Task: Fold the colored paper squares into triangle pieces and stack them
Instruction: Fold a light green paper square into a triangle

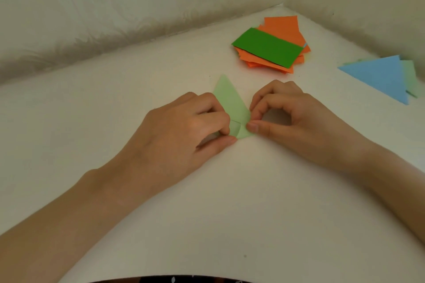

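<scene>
Pale-green paper (230, 104), near edges pinched by fingers (255, 127) of left hand (181, 133) and right hand (292, 119).

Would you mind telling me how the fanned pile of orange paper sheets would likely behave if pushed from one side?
The pile of orange paper sheets lies fanned and uneven, so it would probably shear apart rather than slide as one. The dark green paper sheet rests loose on top and likely slips off first.

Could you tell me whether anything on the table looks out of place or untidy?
Only the orange pile at the back: its sheets are fanned out with corners poking past one another, and a dark green sheet lies crooked on top. Nothing looks torn or spilled.
</scene>
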